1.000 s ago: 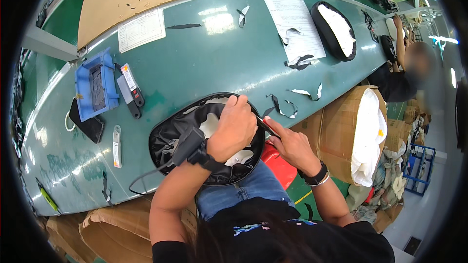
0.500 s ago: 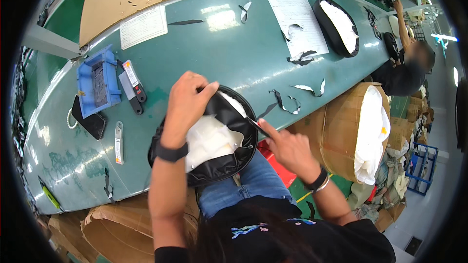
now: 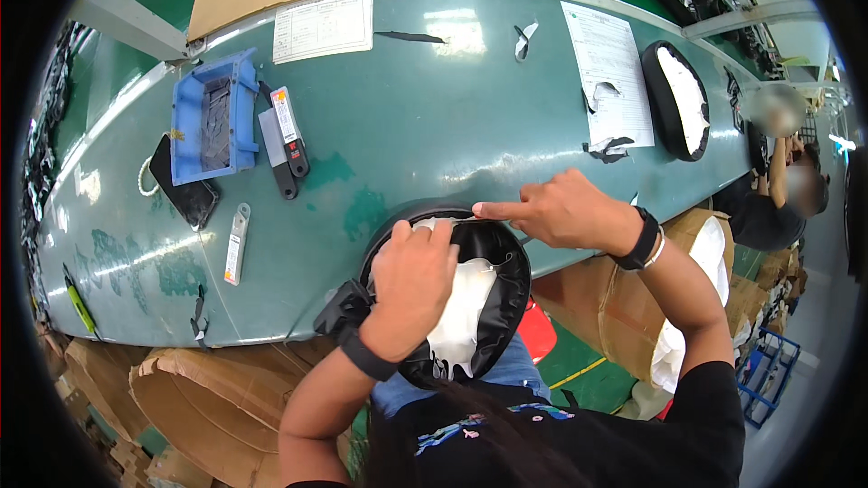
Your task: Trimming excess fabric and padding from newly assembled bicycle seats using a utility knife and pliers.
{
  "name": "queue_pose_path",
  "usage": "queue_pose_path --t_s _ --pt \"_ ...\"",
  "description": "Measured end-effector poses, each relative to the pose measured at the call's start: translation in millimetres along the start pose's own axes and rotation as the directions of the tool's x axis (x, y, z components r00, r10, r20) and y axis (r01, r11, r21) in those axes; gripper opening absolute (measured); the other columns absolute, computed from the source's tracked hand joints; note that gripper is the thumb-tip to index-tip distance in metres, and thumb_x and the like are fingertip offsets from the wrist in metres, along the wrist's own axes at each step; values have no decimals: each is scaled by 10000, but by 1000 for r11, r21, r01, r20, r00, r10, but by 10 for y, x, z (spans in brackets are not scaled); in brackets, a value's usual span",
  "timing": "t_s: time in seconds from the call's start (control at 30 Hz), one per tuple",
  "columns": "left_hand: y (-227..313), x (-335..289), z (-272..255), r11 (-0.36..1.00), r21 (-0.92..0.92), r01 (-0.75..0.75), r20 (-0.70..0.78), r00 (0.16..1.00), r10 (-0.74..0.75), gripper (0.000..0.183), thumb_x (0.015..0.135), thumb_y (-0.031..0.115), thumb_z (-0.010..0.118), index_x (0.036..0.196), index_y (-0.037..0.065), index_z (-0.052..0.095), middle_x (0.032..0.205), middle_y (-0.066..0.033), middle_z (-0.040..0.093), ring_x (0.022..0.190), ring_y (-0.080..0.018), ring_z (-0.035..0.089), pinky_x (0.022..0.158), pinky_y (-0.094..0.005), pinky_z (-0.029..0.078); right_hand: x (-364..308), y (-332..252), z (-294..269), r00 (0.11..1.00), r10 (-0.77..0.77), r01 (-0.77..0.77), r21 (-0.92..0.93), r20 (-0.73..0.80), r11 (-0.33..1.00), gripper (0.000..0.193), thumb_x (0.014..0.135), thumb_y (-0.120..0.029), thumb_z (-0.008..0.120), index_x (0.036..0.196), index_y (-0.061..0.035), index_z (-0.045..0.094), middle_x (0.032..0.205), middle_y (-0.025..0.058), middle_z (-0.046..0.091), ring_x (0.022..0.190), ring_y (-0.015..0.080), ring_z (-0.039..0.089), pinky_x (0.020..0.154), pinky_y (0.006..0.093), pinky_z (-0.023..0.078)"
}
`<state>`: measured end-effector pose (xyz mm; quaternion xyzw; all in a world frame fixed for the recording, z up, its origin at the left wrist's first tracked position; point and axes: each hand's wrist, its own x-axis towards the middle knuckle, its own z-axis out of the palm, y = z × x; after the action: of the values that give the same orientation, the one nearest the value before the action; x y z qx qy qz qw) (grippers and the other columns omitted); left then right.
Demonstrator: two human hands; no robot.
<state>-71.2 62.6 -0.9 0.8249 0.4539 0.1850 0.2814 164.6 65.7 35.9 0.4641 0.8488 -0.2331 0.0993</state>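
Looking down from the head view, I see a black oval cover [image 3: 506, 262] with white lining resting over the person's lap, its far rim up against the near edge of the green counter [image 3: 407, 126]. The left hand [image 3: 414, 276] grasps that far rim, fingers curled over it; the right hand [image 3: 570, 210], just to the right, is closed round a slim knife [image 3: 465, 219], mostly hidden, with its index finger stretched along it to the rim. On the left side of the counter stands a blue bin [image 3: 242, 117] holding dark flat strips [image 3: 217, 124], with a dark flat case [image 3: 194, 203] touching its near side and two handled tools [image 3: 289, 131] lying just to its right. A pale-handled cutter [image 3: 237, 244] lies nearer, and a lime-green cutter [image 3: 79, 303] sits at the far left. Toward the far right, a second oval piece [image 3: 680, 95], black round white, lies beside a paper sheet [image 3: 624, 63] with dark scraps [image 3: 608, 150] on its near end. A big carton [image 3: 583, 312] stands right of the lap.
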Motion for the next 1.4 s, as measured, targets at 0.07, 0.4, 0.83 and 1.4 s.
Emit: queue_pose_path --t_s 0.07,0.4,0.83,1.4 --pt "-48 50 119 998 60 -18 6 1000 18 133 739 152 706 775 65 612 696 -86 562 642 -258 498 638 -374 409 -28 -62 -25 1000 -11 11 -199 -3 980 562 879 -202 580 1392 -381 435 652 60 528 475 247 533 420 375 390" --pt "-598 219 -111 187 -975 122 89 980 -179 314 613 64 642 538 29 339 593 -21 304 695 -178 312 740 -316 337 -609 -647 356 905 422 -425 120 45 897 643 885 -175 576 1476 -208 326 673 149 529 472 322 541 409 434 411" --pt "-229 452 60 926 11 -376 218 905 365 168 739 190 694 672 57 616 688 -69 548 699 -222 512 671 -331 375 -414 -594 232 919 393 -394 77 20 916 618 892 -176 555 1468 -238 339 662 138 545 476 314 553 423 414 431" --pt "-944 491 -324 -138 -895 -425 -427 904 -14 414 578 110 679 481 112 276 525 33 248 666 -174 287 691 -383 249 -814 -1725 871 600 800 -723 412 -22 554 641 882 -132 615 1454 -103 328 921 207 619 739 417 608 603 490 484"
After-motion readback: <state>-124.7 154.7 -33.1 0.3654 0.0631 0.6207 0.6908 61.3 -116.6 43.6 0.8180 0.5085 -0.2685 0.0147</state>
